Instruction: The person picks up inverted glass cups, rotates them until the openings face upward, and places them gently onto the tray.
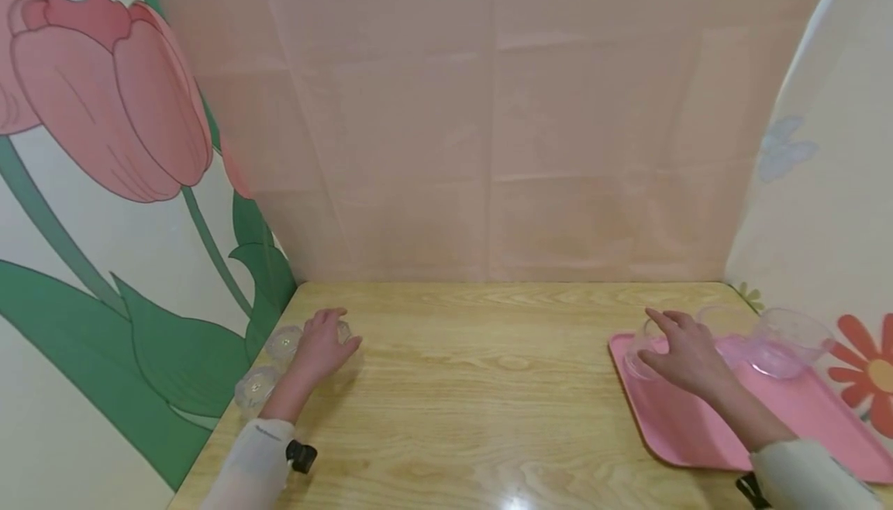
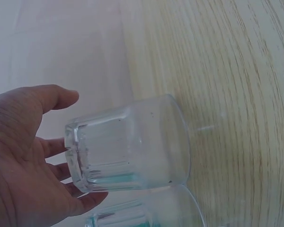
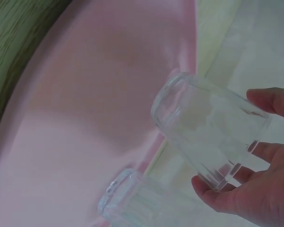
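My left hand [image 1: 324,347] reaches over a clear drinking glass [image 2: 132,146] standing rim-down at the table's far left. Its fingers lie along the far side of the glass base; the thumb stands apart from the glass. A second upturned glass [image 2: 146,210] is right beside it. My right hand [image 1: 687,359] holds another clear glass [image 3: 208,132] near its rim, thumb on one side and fingers on the other. That glass is rim-up, its base close over the left edge of the pink tray [image 1: 698,432]. Another rim-up glass [image 3: 137,196] is near it.
Two more upturned glasses, a farther one [image 1: 284,343] and a nearer one [image 1: 256,387], line the left table edge. A wide clear vessel [image 1: 791,339] sits on the tray's right side. Printed walls [image 1: 488,146] enclose the wooden table [image 1: 488,386].
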Available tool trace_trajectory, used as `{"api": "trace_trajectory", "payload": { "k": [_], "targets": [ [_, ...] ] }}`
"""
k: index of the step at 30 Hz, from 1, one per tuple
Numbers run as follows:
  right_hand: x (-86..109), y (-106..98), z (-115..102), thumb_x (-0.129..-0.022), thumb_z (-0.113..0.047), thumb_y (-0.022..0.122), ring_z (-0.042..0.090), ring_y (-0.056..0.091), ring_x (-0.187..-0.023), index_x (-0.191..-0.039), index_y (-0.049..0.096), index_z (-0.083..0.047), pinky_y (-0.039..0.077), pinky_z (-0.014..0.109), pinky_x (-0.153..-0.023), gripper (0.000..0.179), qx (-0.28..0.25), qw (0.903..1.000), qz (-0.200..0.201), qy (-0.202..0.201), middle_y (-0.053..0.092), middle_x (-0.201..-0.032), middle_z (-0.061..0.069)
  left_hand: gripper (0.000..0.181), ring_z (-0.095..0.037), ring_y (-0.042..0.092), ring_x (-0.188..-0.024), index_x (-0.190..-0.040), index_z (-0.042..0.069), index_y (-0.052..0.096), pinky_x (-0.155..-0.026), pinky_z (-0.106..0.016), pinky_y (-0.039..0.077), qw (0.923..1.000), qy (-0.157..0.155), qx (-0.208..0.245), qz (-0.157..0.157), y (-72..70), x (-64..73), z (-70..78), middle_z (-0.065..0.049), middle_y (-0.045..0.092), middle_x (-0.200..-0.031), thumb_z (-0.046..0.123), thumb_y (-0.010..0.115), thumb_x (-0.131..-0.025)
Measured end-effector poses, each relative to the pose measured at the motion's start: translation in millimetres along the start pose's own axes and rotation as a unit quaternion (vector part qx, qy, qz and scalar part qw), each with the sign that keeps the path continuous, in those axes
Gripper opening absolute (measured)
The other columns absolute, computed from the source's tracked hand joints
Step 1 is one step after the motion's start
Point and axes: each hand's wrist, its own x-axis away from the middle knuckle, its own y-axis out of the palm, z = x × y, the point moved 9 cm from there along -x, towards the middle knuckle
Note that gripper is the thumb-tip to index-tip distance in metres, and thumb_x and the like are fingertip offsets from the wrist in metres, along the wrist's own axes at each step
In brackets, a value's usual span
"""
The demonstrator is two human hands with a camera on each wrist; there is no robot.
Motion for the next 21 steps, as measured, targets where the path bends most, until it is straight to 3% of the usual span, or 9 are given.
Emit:
{"api": "trace_trajectory", "payload": {
  "k": [21],
  "targets": [
    [-9.4,4.1,-1.5,-0.085,-0.023,0.076,0.071,0.032,-0.117,-0.146,0.039,0.009,0.034,0.079,-0.089,0.078,0.002,0.9997,-0.024,0.0,0.033,-0.139,0.046,0.064,-0.048,0.036,-0.134,-0.144,-0.004,0.046,-0.108,-0.062,0.037,0.9992,-0.022,-0.006,-0.032,10.6,-2.4,-5.3,-0.029,0.039,-0.146,0.026,0.069,-0.094]
  ]
}}
